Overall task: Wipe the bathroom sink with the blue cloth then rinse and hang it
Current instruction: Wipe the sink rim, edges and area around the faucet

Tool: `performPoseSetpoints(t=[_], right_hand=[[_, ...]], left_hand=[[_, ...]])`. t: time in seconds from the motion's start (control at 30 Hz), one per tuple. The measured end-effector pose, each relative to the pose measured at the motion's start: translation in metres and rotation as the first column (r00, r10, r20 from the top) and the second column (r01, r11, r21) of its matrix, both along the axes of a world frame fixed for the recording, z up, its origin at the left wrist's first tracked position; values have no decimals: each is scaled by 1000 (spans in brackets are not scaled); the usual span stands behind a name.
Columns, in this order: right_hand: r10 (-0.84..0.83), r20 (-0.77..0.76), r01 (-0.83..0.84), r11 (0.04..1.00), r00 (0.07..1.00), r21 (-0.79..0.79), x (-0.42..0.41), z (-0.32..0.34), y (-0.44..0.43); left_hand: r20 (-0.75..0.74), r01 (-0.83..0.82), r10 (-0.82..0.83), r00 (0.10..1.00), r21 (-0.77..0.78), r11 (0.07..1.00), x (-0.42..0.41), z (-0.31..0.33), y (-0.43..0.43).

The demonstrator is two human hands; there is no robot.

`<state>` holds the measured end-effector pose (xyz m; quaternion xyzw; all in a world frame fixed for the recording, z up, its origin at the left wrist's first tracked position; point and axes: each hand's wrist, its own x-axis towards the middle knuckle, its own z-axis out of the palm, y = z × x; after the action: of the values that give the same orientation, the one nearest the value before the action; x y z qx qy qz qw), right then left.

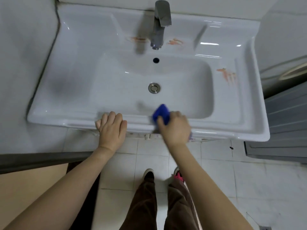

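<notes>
A white ceramic sink (232, 117) fills the upper view, with orange fish decals on its ledges. A grey metal faucet (160, 24) stands at the back centre, above the overflow hole (156, 60) and the round drain (154, 88). My right hand (174, 128) is shut on the bunched blue cloth (162, 112), pressed against the front rim of the basin. My left hand (112, 128) rests palm down on the front rim, to the left of the cloth, fingers curled over the edge.
A white tiled wall (25, 47) runs along the sink's left side above a dark ledge (41, 158). A grey panelled door or cabinet (285, 122) stands at the right. Below are white floor tiles (249, 180) and my legs and shoes.
</notes>
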<state>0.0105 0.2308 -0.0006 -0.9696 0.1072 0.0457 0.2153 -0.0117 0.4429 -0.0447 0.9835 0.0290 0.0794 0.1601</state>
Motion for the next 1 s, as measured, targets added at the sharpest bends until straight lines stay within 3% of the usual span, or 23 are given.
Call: performPoseSetpoints(t=[0.07,0.13,0.2,0.33,0.4,0.6,0.7,0.9,1.0], right_hand=[[112,-41,-108,991,993,80,2,1,33],[111,-3,-110,989,994,96,2,3,17],[49,14,-49,999,999,23,-3,2,-36],[-232,-40,227,969,972,-93,-6,6,-160],[-271,-31,267,957,962,-111,-4,5,-171],[-32,38,33,999,999,-25,-1,-4,-35],[44,59,-45,999,997,15,-3,-4,-42],[-250,88,261,953,964,-156,-8,1,-182],[-303,107,318,933,947,-170,-8,1,-175]], left_hand=[[-13,17,-17,1000,-11,1000,-1,1,2],[-10,27,-27,1000,-9,1000,0,3,1],[-16,16,-16,1000,-15,1000,0,4,0],[-8,-9,9,1000,-7,1000,-1,0,-3],[0,-35,35,999,2,999,1,-2,-4],[28,-25,25,999,23,999,-1,-2,-5],[22,-18,18,1000,15,1000,1,-2,-3],[37,-41,40,999,19,999,0,-6,-3],[21,-43,42,999,23,999,0,-5,-4]])
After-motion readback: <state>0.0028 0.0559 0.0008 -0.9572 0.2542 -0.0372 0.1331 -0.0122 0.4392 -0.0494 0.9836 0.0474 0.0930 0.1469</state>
